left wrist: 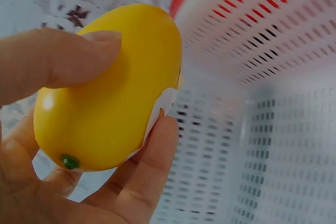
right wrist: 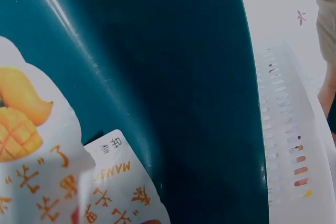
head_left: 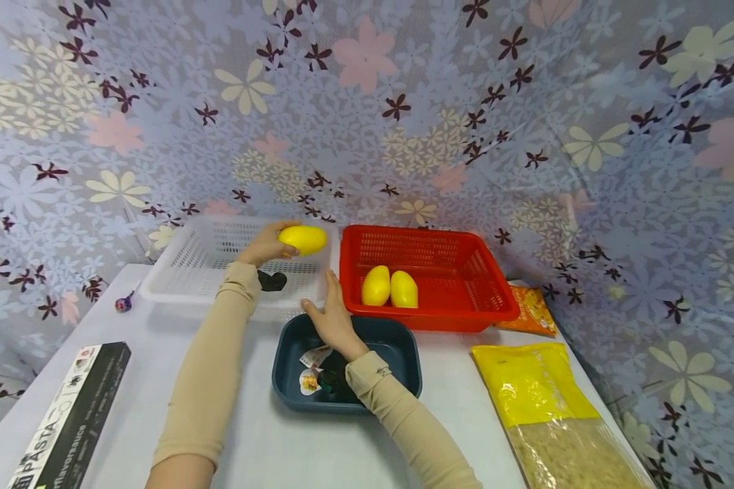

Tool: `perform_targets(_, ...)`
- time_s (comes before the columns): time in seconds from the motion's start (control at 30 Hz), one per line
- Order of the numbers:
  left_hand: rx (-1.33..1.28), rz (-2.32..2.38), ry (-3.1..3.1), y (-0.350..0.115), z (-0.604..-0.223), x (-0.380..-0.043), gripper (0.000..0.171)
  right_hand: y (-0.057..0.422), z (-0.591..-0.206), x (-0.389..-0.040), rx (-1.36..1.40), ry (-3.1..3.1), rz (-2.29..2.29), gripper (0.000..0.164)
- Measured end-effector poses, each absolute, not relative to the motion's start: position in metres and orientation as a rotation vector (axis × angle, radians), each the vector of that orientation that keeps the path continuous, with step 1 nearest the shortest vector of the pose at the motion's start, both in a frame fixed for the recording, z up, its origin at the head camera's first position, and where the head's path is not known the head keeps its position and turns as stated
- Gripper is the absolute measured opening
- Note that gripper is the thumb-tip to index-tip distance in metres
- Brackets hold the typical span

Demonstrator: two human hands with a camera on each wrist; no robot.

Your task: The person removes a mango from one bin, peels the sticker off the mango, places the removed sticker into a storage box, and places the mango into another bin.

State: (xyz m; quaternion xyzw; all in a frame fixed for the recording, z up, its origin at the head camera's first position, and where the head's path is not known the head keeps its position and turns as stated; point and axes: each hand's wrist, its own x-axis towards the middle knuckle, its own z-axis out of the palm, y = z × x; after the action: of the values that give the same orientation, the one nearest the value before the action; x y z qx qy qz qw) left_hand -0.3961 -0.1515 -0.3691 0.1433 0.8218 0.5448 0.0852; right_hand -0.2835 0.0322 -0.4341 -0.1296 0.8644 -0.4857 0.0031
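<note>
In the head view my left hand (head_left: 268,246) grips a smooth yellow mango (head_left: 306,239) above the white perforated basket (head_left: 186,272). The left wrist view shows the thumb on top, fingers beneath, a green stem spot and a white label (left wrist: 164,100) on its side. My right hand (head_left: 335,324) reaches over the dark blue tub (head_left: 406,356), fingers extended near the white basket's front corner; whether they touch it I cannot tell. Inside the tub lie a label (head_left: 309,382) with mango pictures and another printed piece (head_left: 315,356).
Two yellow mangoes (head_left: 376,285) lie in the red basket (head_left: 434,317). At right are an orange packet (head_left: 532,309) and a yellow-topped bag of pasta (head_left: 535,387). A black-and-white pasta box (head_left: 73,414) and a wrapped lollipop (head_left: 124,303) lie at left. A patterned cloth (head_left: 367,136) hangs behind.
</note>
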Motion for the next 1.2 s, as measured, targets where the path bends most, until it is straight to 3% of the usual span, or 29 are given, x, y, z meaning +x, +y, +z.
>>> perform_targets(0.4, 0.48, 1.779, 2.413, -0.146, -0.341, -0.364, 0.073, 0.034, -0.436, -0.287, -0.431, 2.731, -1.516, 0.078)
perform_targets(0.7, 0.58, 1.721, 2.537, -0.143, -0.353, -0.351, 0.071, 0.035, -0.435, -0.285, -0.432, 2.717, -1.515, 0.079)
perform_targets(1.2, 0.726, 1.733, 2.594, -0.141, -0.336, -0.279, 0.068, 0.034, -0.434, -0.285, -0.476, 2.675, -1.631, 0.079)
